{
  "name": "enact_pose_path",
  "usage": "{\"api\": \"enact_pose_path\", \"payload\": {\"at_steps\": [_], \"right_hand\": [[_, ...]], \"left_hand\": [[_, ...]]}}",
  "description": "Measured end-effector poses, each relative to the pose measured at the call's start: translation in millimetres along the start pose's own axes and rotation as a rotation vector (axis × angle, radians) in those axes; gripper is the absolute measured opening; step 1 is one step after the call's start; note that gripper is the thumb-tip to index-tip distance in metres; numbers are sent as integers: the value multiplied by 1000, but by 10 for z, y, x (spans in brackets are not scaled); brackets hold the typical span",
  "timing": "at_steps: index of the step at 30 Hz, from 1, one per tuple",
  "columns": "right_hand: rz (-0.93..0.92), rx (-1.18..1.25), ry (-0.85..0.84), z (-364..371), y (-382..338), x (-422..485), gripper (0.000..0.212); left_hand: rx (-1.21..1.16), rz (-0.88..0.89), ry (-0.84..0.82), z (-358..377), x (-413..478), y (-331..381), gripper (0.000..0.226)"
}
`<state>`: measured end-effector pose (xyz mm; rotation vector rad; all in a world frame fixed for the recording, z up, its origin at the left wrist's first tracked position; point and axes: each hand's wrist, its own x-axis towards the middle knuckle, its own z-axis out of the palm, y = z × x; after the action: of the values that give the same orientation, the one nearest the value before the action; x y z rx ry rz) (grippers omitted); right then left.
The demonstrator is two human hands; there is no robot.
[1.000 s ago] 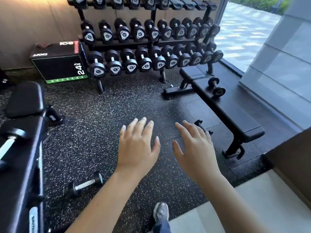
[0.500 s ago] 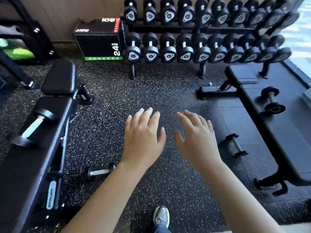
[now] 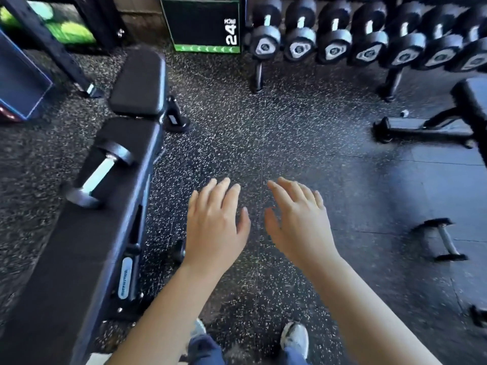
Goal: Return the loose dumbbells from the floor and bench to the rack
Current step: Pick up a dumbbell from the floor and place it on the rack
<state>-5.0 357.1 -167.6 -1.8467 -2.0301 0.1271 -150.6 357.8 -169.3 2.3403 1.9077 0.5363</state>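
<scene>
Two hands are in the lower middle of the frame, both palm down above the speckled floor point(image 3: 263, 127). The left hand point(image 3: 214, 225) and the right hand point(image 3: 300, 227) are apart, with a narrow gap between the thumbs. The fingers of both are straight and a little spread. They hold nothing and touch nothing.

I count two loose dumbbells that show clearly. The desk dumbbell point(image 3: 98, 175) lies slanted on the long black desk point(image 3: 66, 259) at the left side of the frame, its bright handle between two dark heads. The floor dumbbell point(image 3: 442, 239) lies at the right side of the frame, well apart from the right hand; it is smaller and has a thin handle. Just left of the left wrist one dark round end point(image 3: 180, 250) shows on the floor beside the desk. The hand hides the rest, so I cannot tell what it is.

The rack point(image 3: 258, 75) stands at the upper right. In its lowest row seven racked dumbbells point(image 3: 333, 47) are in view, side by side, with their ends toward the camera; the row runs out of the frame at the right.

One black box point(image 3: 203, 25) with the number 24 stands just left of the rack, at the top middle. One second bench point(image 3: 471, 101) comes in at the right edge. Two shoes point(image 3: 295, 338) show at the bottom, the left one partly behind the left arm.
</scene>
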Motion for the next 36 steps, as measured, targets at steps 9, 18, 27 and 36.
{"api": "enact_pose_path", "payload": {"at_steps": [9, 18, 27, 36], "right_hand": [[-43, 105, -148, 1773, -365, 260, 43], [-181, 107, -204, 3245, -110, 268, 39], [-352, 41, -249, 5197, -16, 151, 37], [-523, 79, -377, 6761, -42, 345, 45]], "left_hand": [[66, -99, -72, 1137, 29, -1284, 48], [88, -199, -97, 2485, -318, -2036, 41], [160, -316, -150, 4066, -818, -3311, 41], [202, -401, -84, 5236, -1028, -4139, 45]]}}
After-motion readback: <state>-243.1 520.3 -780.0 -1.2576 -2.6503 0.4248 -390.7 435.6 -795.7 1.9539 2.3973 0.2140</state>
